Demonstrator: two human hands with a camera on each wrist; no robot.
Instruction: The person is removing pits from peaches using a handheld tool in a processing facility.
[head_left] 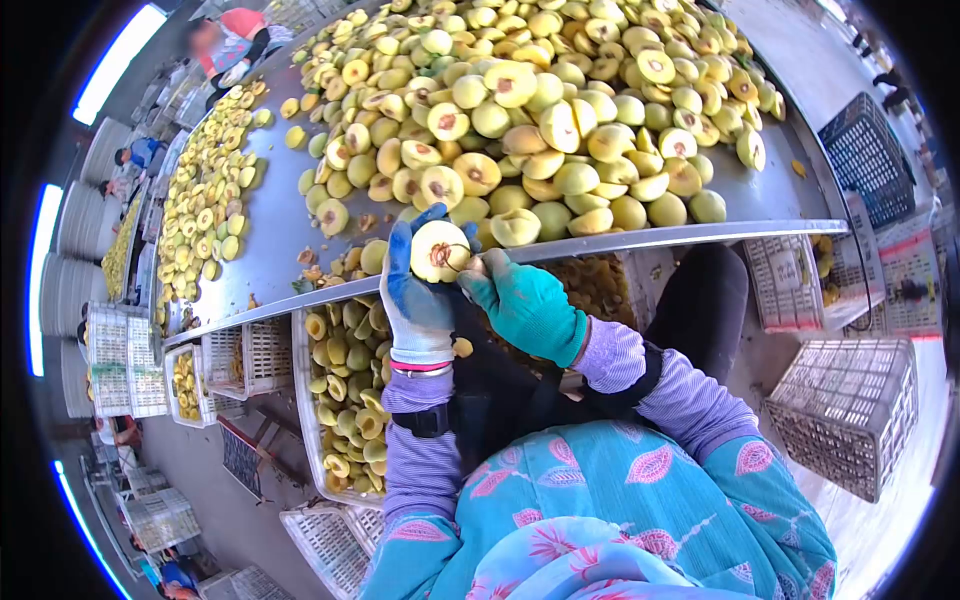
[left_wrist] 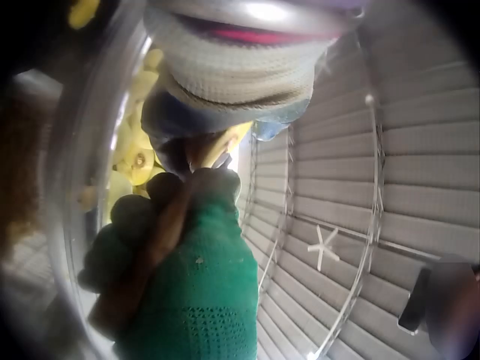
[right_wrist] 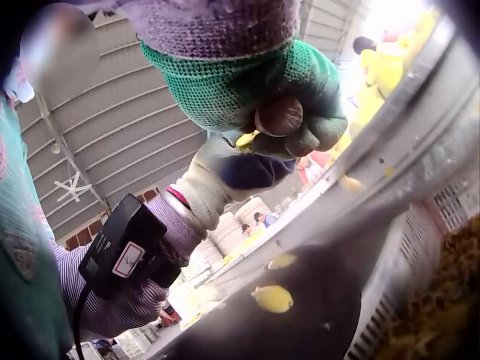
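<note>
My left hand (head_left: 418, 300), in a white and blue glove, holds a halved pale fruit (head_left: 438, 250) with its brown centre facing up, just off the table's front edge. My right hand (head_left: 528, 305), in a green glove, meets the fruit from the right with curled fingers. In the right wrist view, the round brown end of a handle (right_wrist: 279, 116) shows in the grip of the right hand (right_wrist: 247, 90); in the left wrist view a brown handle (left_wrist: 161, 236) lies along the green glove (left_wrist: 199, 277). The tool's tip at the fruit is mostly hidden.
Heaped cut fruit (head_left: 575, 130) covers much of the metal table (head_left: 600, 241). Below its edge stands a crate of fruit halves (head_left: 350, 400). An empty crate (head_left: 848, 412) lies at the right, a dark crate (head_left: 868, 160) behind it. A person (head_left: 235, 45) is at upper left.
</note>
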